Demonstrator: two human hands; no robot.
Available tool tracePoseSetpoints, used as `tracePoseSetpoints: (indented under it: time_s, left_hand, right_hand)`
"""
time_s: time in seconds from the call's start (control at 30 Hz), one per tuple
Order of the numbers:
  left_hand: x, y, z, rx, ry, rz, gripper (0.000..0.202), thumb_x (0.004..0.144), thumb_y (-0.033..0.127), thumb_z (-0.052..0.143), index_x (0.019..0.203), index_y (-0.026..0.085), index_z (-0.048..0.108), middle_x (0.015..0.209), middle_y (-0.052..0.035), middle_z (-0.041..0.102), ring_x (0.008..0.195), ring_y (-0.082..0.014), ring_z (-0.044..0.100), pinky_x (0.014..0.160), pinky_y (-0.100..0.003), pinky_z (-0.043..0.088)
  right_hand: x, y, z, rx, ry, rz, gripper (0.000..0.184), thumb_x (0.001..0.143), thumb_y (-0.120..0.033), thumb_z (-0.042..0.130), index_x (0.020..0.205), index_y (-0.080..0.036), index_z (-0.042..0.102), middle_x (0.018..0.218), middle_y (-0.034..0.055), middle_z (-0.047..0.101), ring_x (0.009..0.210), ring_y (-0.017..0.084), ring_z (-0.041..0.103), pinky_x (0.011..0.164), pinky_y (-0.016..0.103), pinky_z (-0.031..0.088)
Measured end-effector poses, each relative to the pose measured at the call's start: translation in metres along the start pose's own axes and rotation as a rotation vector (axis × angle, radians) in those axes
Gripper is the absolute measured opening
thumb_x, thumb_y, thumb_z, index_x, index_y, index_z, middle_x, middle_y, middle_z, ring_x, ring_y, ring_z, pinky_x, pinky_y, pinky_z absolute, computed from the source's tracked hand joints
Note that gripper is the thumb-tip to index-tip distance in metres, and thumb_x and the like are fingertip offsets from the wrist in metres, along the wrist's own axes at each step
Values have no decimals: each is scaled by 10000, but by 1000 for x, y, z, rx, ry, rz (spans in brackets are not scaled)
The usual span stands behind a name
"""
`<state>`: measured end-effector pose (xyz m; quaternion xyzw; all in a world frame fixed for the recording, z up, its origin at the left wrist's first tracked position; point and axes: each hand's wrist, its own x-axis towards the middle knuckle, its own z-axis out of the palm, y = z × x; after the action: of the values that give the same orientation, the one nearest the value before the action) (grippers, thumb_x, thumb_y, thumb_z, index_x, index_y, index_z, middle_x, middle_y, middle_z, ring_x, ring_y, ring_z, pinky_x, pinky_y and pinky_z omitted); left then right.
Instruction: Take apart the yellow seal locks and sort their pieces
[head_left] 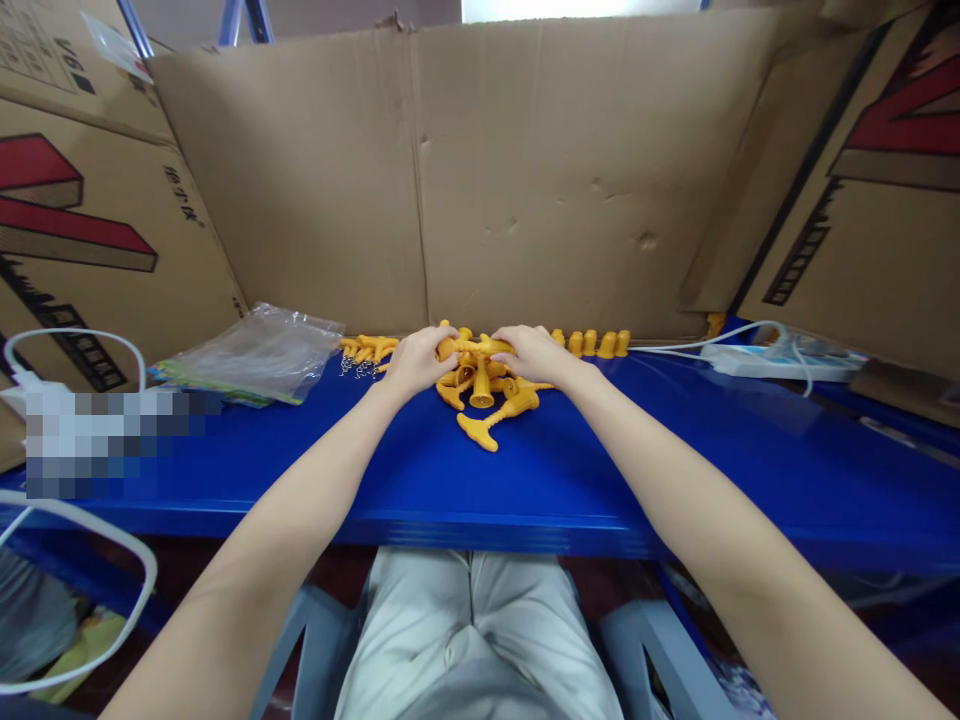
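Note:
Over a pile of yellow plastic corkscrews at the back middle of the blue table [420,470], my left hand [416,360] and my right hand [534,354] face each other. Their fingers are closed on a yellow corkscrew [474,346] lying crosswise between them, one hand at each end. Below it, another corkscrew [501,415] rests with its T-shaped handle toward me, and a bell-shaped piece [481,390] shows its open end. Left of my left hand lie yellow handles [367,347] with metal spirals [361,366]. My fingertips are partly hidden.
Several yellow caps [600,344] stand in a row along the cardboard wall [562,180]. Clear plastic bags [259,355] lie at the left. A white power strip [780,362] with cables sits at the right. Cardboard boxes [112,220] flank the table.

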<state>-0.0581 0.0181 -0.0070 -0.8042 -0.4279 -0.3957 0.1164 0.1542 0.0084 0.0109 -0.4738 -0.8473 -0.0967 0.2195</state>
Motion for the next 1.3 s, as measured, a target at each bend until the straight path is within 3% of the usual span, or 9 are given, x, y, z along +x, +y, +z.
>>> tracePoseSetpoints:
  time_s: [0.13,0.23,0.43,0.53,0.8,0.97,1.1,1.3]
  left_hand:
    - [0,-1,6,-53,-41,-64,277,717,283,619,974,189,661,642,19,622,586,-135,549,594,-241,410]
    - [0,-2,8,-76,-32,-96,271,711,302,620,955,189,659,533,53,529,511,-117,487,528,-225,354]
    - [-1,1,3,3,-39,-28,286,704,285,630,976,201,665,659,19,628,615,-136,563,594,-231,391]
    - [-2,2,2,29,-53,-28,290,709,277,631,989,208,664,708,8,657,657,-146,588,618,-236,406]
    - [-1,3,0,47,-66,-56,295,740,344,607,997,210,664,684,4,647,635,-152,585,596,-240,402]
    - [-2,5,-2,109,-68,-103,312,739,343,610,1023,229,672,744,-6,678,682,-166,612,632,-250,425]
    - [-3,6,-2,123,-81,-125,338,739,346,615,1052,233,676,793,-18,693,722,-181,628,669,-264,441]
    - [-2,3,-3,147,-90,-170,344,747,364,602,1057,238,682,746,-13,685,712,-181,629,668,-260,451]
  right_hand:
    - [-3,-1,-1,-126,98,-58,230,831,-146,484,1040,-185,572,1050,101,663,1012,262,554,826,366,335]
    - [-5,-3,-2,-184,167,-93,260,829,-102,431,1051,-170,548,1041,118,653,992,260,547,810,360,313]
    - [-4,-3,5,-146,35,-78,273,908,-314,461,1115,-162,554,1100,130,653,1037,268,555,820,361,309]
    - [-3,-2,6,-143,-7,-72,251,914,-310,461,1072,-158,582,1072,127,666,1026,265,568,817,361,305]
    - [-2,-1,4,-136,105,-87,211,877,-283,538,1046,-158,553,1050,120,669,984,260,588,812,354,302]
    - [-3,-1,4,-62,46,-65,282,912,-349,478,1096,-146,545,1074,119,676,983,257,607,825,354,323]
    - [-3,-3,2,-66,-13,-47,279,916,-312,453,1109,-141,559,1132,124,659,1048,262,591,833,355,327]
    - [-2,3,2,-112,47,-45,242,867,-272,510,1067,-149,572,1098,123,659,1021,259,581,823,348,310]
